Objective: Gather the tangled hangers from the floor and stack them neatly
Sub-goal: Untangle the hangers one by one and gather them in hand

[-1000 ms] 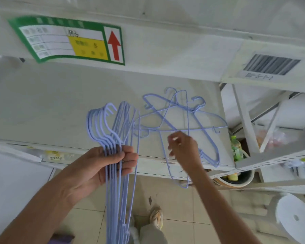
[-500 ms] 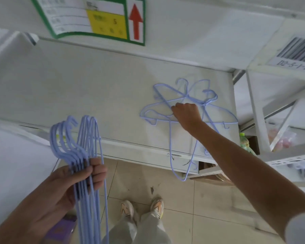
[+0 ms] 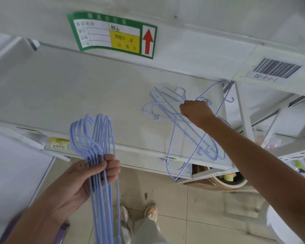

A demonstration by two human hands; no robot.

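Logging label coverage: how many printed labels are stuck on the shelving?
2: a green-bordered label with a red arrow at upper centre, and a barcode sticker at upper right. Others may be out of frame.

The shelf (image 3: pixel 63 88) top is bare to the left of the tangle (image 3: pixel 181 120), open to a hand from the front. The upper shelf's beam (image 3: pixel 192 50) overhangs the back and caps the room above. On the right an upright post (image 3: pixel 243 111) stands just beside the tangle, whose loops stick out past the front edge. The left hand (image 3: pixel 88 178) with its bundle (image 3: pixel 99 155) fills the space before the shelf's front edge.
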